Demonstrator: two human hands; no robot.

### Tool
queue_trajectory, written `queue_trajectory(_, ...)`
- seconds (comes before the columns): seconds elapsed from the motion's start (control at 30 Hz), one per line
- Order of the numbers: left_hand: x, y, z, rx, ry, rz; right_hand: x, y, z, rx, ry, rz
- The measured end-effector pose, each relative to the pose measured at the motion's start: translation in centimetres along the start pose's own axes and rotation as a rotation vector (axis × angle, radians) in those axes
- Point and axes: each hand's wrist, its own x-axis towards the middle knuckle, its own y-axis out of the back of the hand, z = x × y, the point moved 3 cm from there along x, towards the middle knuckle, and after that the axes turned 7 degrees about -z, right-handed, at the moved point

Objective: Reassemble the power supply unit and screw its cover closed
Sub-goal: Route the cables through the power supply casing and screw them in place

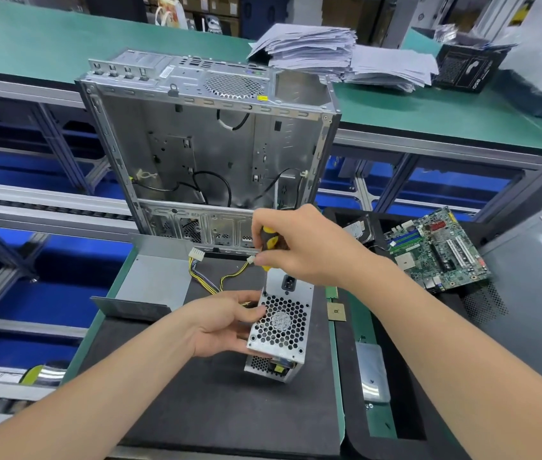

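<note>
Here, the silver sheet-metal computer case [203, 151] stands upright with its side open, at the far edge of the dark grey foam mat [216, 400]. Inside it, loose black cables [219, 187] loop along the lower wall. Far off to the right, a black cardboard box [468, 69] holds crinkled clear plastic.

The silver, box-shaped metal power supply unit [277, 323] stands on end on the mat just in front of the case, tilted a little. Its honeycomb fan grille faces the camera, with a black power socket [287, 282] above the grille. Yellow and black wires [209, 283] run from behind it to white plugs [196, 253] on the mat.

The left hand [226, 323] holds the unit by its left side, thumb on the grille face and fingers curled beneath. The right hand [299, 247] is wrapped round the handle of a yellow-and-black screwdriver [269, 242], whose shaft points down at the unit's upper left corner; the tip itself is too small to make out.

A grey folded sheet-metal panel [156, 280] lies on the mat to the left. To the right, a green motherboard [435, 249] rests on another dark pad. Beyond the case runs a long green-topped workbench [47, 38] with a sprawling stack of white papers [339, 54]. Blue bins [30, 300] sit under the aluminium framing.
</note>
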Motion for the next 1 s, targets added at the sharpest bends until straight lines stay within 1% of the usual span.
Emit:
queue_trajectory(0.1,0.0,0.0,0.0,0.000,-0.003,0.015,1.0,-0.2,-0.5,-0.105,-0.119,0.101)
queue_trajectory(0.2,0.1,0.0,0.0,0.008,0.006,0.040,1.6,-0.5,-0.5,-0.146,-0.317,0.164)
queue_trajectory(0.27,0.0,0.0,0.0,0.017,0.012,0.052,1.8,-0.4,-0.8,-0.241,-0.346,0.173)
queue_trajectory(0.33,0.0,-0.1,0.1,0.037,0.015,0.060,1.8,0.0,-1.5,-0.354,-0.262,0.129)
queue_trajectory(0.37,0.0,-0.2,0.2,0.044,0.017,0.067,1.8,0.2,-1.8,-0.393,-0.195,0.072)
queue_trajectory(0.47,0.2,-0.2,0.2,0.039,0.023,0.099,1.4,0.7,-2.4,-0.508,0.063,-0.175)
queue_trajectory(0.53,0.2,-0.2,0.2,0.036,0.029,0.110,0.9,1.1,-2.5,-0.533,0.185,-0.308)
queue_trajectory(0.6,0.3,-0.1,0.2,0.034,0.035,0.111,0.9,1.1,-2.4,-0.531,0.201,-0.384)
queue_trajectory(0.63,0.3,-0.1,0.1,0.031,0.036,0.110,1.0,1.0,-2.3,-0.527,0.184,-0.389)
queue_trajectory(0.73,0.4,0.1,0.0,0.026,0.042,0.109,1.5,1.1,-1.9,-0.440,0.082,-0.301)
queue_trajectory(0.83,0.4,0.1,-0.1,0.011,0.038,0.102,2.1,0.6,-1.7,-0.371,-0.056,-0.132)
queue_trajectory(0.93,0.5,0.1,-0.1,-0.002,0.041,0.105,2.2,-0.9,-1.4,-0.273,-0.236,0.026)
queue_trajectory(1.0,0.4,0.2,-0.1,-0.010,0.042,0.099,2.2,-1.1,-1.4,-0.255,-0.302,0.071)
